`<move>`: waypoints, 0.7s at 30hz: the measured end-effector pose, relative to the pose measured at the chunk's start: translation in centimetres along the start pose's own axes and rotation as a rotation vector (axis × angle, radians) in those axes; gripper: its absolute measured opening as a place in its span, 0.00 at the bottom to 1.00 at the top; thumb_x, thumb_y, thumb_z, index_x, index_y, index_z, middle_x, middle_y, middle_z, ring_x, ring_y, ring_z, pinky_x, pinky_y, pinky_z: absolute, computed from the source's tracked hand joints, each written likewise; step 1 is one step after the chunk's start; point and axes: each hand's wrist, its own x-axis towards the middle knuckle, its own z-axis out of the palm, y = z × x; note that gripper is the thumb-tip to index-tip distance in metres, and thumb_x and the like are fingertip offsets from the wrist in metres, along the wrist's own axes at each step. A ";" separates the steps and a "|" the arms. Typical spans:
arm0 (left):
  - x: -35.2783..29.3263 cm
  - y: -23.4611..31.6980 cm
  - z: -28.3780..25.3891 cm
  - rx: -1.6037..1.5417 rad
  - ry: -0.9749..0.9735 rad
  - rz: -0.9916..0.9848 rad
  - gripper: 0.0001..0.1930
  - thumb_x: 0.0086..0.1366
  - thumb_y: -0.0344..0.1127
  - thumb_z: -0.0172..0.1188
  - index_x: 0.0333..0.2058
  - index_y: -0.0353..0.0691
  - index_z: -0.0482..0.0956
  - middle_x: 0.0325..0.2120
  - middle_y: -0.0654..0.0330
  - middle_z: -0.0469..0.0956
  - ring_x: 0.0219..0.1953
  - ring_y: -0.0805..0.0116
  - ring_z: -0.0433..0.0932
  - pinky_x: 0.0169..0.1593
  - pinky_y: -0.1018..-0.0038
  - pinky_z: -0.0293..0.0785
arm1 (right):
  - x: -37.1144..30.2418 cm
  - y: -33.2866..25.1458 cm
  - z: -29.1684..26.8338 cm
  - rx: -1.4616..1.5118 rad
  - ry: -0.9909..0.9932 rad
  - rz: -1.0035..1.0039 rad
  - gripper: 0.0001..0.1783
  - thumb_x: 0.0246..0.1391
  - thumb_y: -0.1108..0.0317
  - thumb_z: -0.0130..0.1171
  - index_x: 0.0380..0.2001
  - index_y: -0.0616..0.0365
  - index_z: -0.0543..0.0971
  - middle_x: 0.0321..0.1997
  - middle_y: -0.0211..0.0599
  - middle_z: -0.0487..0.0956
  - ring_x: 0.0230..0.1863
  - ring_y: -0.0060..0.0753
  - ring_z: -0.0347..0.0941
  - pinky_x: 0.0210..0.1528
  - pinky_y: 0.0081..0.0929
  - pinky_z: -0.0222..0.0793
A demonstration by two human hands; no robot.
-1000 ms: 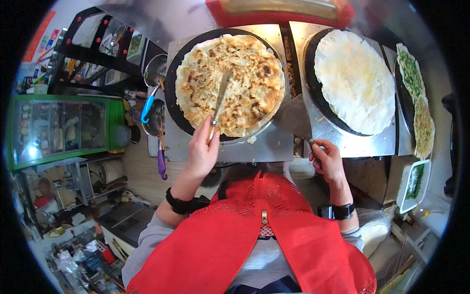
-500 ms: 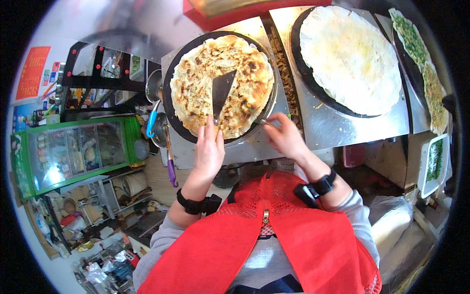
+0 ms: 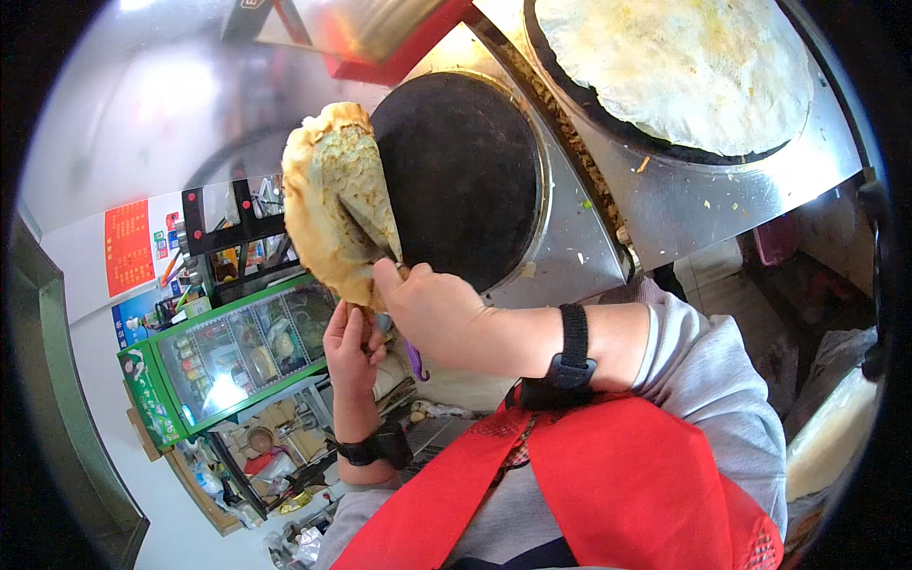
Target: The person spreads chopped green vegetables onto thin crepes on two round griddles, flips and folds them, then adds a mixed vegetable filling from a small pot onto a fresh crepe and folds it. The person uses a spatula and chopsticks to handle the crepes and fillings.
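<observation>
A browned round flatbread (image 3: 328,209), partly folded over, is off the bare black griddle (image 3: 461,176) and tilts up at its left side. Its pale inner face shows, with a dark gap in the fold. My right hand (image 3: 432,304) reaches across to the left, its fingers closed on the flatbread's near edge. Just below that edge is my left hand (image 3: 353,351), thumb and fingers pinched together; what they grip is hidden. The dark-bladed spatula cannot be made out clearly.
A second griddle at the right bears a large pale flatbread (image 3: 684,71). Between the griddles runs a crumb-filled groove (image 3: 560,114). A red-edged box (image 3: 408,52) stands behind. Left are a green-framed glass case (image 3: 242,351) and a black rack (image 3: 218,223); a purple hooked handle (image 3: 415,361) hangs below.
The browned flatbread has come off the griddle to the left and folded partly. My right hand has crossed left to its edge. The view has turned and shifted left.
</observation>
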 end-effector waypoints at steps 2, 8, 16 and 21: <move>0.0 -1.1 1.0 0.035 0.030 0.019 0.19 0.69 0.31 0.49 0.58 0.40 0.65 0.28 0.65 0.70 0.17 0.81 0.61 0.16 0.85 0.55 | 0.0 1.1 -0.4 -0.109 -0.049 0.076 0.17 0.45 0.72 0.57 0.37 0.61 0.63 0.25 0.46 0.76 0.23 0.44 0.78 0.22 0.30 0.75; -0.4 -6.3 5.5 0.898 -0.097 0.664 0.23 0.65 0.29 0.54 0.58 0.33 0.67 0.34 0.52 0.78 0.34 0.66 0.78 0.38 0.73 0.74 | -0.7 8.8 -4.3 0.285 0.050 0.387 0.18 0.54 0.71 0.52 0.47 0.63 0.63 0.31 0.64 0.77 0.37 0.65 0.75 0.37 0.47 0.74; -2.0 -9.9 2.2 -0.072 0.047 0.038 0.26 0.68 0.28 0.50 0.64 0.41 0.58 0.24 0.69 0.67 0.16 0.85 0.62 0.18 0.84 0.60 | -8.8 12.3 -15.0 0.250 0.275 0.798 0.16 0.57 0.70 0.56 0.48 0.65 0.73 0.22 0.33 0.77 0.21 0.18 0.70 0.21 0.19 0.65; -2.1 -12.0 0.6 -0.179 0.126 0.042 0.24 0.70 0.33 0.49 0.63 0.39 0.59 0.24 0.68 0.66 0.15 0.85 0.60 0.15 0.84 0.56 | -4.8 12.0 -13.2 -0.154 0.260 0.175 0.15 0.56 0.71 0.56 0.47 0.62 0.73 0.29 0.50 0.80 0.30 0.42 0.79 0.33 0.33 0.73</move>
